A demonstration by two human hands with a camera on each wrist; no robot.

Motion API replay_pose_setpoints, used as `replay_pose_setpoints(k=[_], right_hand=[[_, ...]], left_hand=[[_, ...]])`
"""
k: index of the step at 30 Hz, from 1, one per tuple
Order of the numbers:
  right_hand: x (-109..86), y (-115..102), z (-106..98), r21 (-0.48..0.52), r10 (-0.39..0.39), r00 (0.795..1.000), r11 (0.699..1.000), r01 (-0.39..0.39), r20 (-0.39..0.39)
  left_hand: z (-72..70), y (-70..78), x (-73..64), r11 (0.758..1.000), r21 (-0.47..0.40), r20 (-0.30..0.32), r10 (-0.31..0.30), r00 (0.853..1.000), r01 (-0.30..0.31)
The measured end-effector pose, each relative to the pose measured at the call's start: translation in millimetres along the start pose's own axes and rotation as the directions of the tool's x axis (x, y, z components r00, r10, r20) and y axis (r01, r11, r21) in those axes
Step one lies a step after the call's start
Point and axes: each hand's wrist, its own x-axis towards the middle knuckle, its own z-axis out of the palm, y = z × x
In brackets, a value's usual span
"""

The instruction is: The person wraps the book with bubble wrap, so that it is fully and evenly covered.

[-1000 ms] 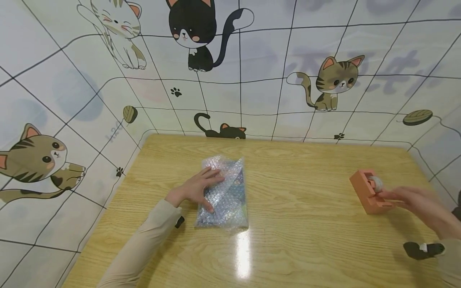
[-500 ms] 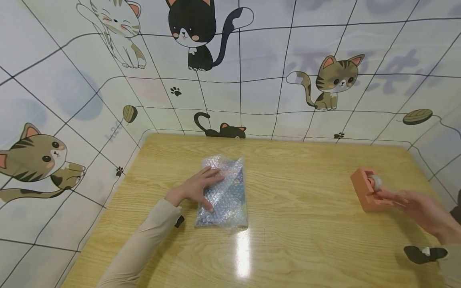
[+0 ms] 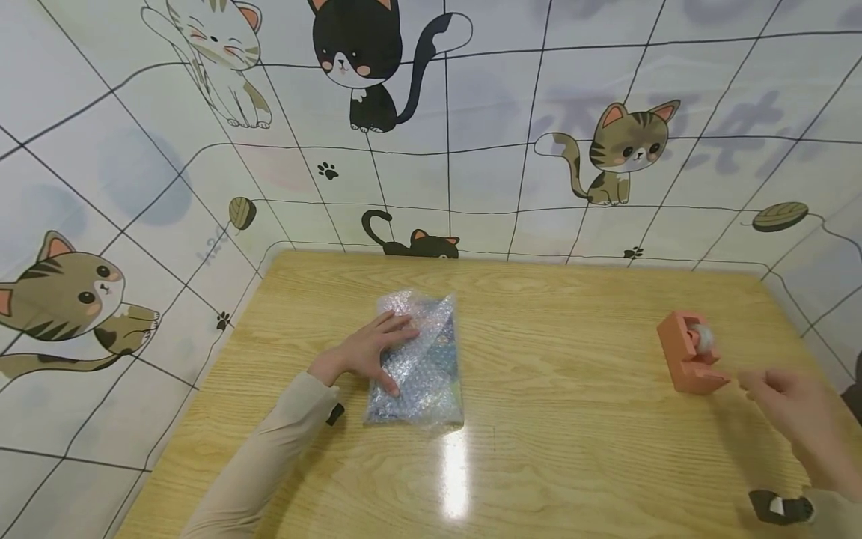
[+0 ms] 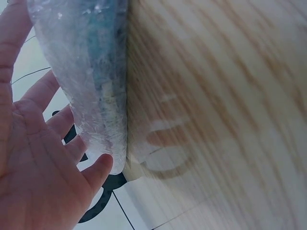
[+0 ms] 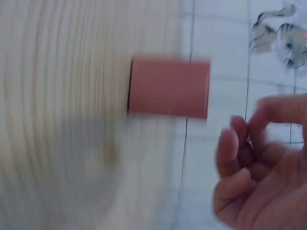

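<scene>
A flat item in bubble wrap (image 3: 431, 367), with blue and green showing through, lies left of the middle in the head view. My left hand (image 3: 370, 350) rests on it with spread fingers; the left wrist view shows the hand along the wrap's side (image 4: 91, 72). On the right stands a salmon-coloured tape dispenser (image 3: 688, 367) with a roll of clear tape (image 3: 702, 339). My right hand (image 3: 791, 412) is just right of its cutting end, thumb and forefinger pinched together. The clear tape at those fingertips is too thin to make out well.
The wood-grain table (image 3: 559, 434) extends between the bubble-wrapped item and the dispenser. A white cloth wall with printed cats (image 3: 491, 187) surrounds its back and sides. A black wrist strap (image 3: 781, 507) hangs by the right sleeve.
My right hand has drawn back from the dispenser's cutting end, down and to the right, its fingers now pinched. The dispenser has shifted slightly. My left hand has stayed put.
</scene>
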Motion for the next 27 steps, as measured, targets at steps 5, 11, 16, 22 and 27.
replay_pose_setpoints(k=[5, 11, 16, 22, 27], right_hand=[[-11.7, -5.1, 11.8, 0.147, 0.12, 0.992, 0.981, -0.125, 0.042], [-15.3, 1.5, 20.9, 0.344, 0.123, 0.989, 0.928, -0.146, 0.088], [-16.6, 4.2, 27.5, 0.475, 0.117, 0.99, 0.869, -0.138, 0.075], [-18.6, 4.4, 32.6, 0.457, 0.134, 0.99, 0.878, -0.14, 0.046], [-19.4, 5.8, 34.8, 0.456, 0.13, 0.988, 0.877, -0.153, 0.083]], left_hand=[[0.0, 1.4, 0.5, 1.0, -0.002, -0.005, 0.009, 1.0, -0.009], [-0.7, 1.6, -0.1, 1.0, -0.01, -0.01, 0.011, 1.0, -0.011], [0.7, 0.8, 0.5, 1.0, 0.002, 0.005, -0.009, 1.0, 0.009], [3.4, -1.2, 1.9, 1.0, 0.002, 0.016, -0.022, 1.0, 0.022], [3.7, -1.7, 2.6, 1.0, -0.009, 0.013, -0.023, 1.0, 0.023]])
